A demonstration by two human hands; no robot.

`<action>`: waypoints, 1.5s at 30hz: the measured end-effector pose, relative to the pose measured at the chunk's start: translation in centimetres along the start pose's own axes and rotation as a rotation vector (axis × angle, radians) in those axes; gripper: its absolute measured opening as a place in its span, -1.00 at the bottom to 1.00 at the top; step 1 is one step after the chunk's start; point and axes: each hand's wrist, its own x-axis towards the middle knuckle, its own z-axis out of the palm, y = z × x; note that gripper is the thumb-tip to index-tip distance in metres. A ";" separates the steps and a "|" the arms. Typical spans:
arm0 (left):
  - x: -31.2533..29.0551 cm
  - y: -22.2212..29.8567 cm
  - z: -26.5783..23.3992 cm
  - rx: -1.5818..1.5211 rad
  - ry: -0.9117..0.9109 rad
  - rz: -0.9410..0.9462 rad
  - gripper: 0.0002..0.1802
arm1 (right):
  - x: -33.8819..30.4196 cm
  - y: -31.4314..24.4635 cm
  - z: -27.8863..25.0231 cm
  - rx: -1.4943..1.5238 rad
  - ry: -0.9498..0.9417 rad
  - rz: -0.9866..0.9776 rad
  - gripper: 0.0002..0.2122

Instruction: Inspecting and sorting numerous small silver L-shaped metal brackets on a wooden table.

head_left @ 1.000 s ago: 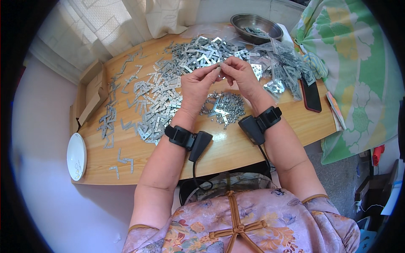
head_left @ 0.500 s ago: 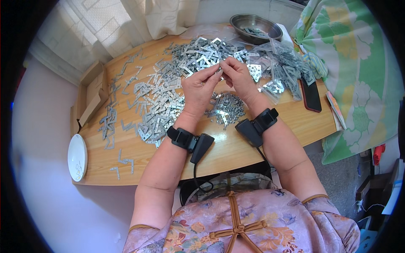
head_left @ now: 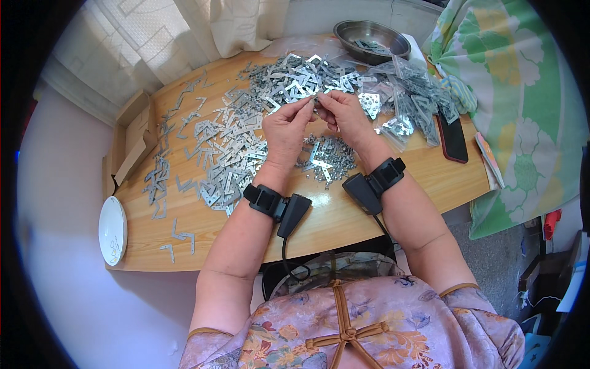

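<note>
My left hand (head_left: pixel 286 130) and my right hand (head_left: pixel 349 120) meet over the middle of the table, fingertips pinched together. Between them is a small metallic piece, mostly covered by the fingers; its kind is hidden. Just beyond and to the left spreads a heap of silvery L-shaped corner brackets (head_left: pixel 233 150). Below the hands lies a smaller pile of tiny metal fasteners, apparently screws (head_left: pixel 341 155), with a shiny flat bracket (head_left: pixel 321 165) on top. Dark wristbands with cabled black devices sit on both forearms.
At the far right a steel bowl (head_left: pixel 404 47) holds some parts, near clear plastic bags (head_left: pixel 418 86) of metal pieces. A phone (head_left: pixel 453 140) lies by the right edge. An open cardboard box (head_left: pixel 134 138) and a white dish (head_left: pixel 112 215) stand at the left.
Both hands have come slightly nearer to me, still pinched together. The fingers have shifted around the small piece, and the left hand sits a little further left.
</note>
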 end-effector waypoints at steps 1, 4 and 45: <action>0.0 0.1 0.0 0.031 0.000 0.016 -0.81 | 0.0 0.0 0.0 0.018 -0.005 0.010 -0.78; 0.1 -0.3 0.0 0.110 -0.009 0.081 -0.81 | 0.0 0.0 -0.1 0.067 -0.009 0.029 -0.80; 0.4 0.0 -0.6 -0.060 0.033 -0.165 -0.82 | 0.1 0.4 -0.5 -1.130 0.156 -0.864 -0.91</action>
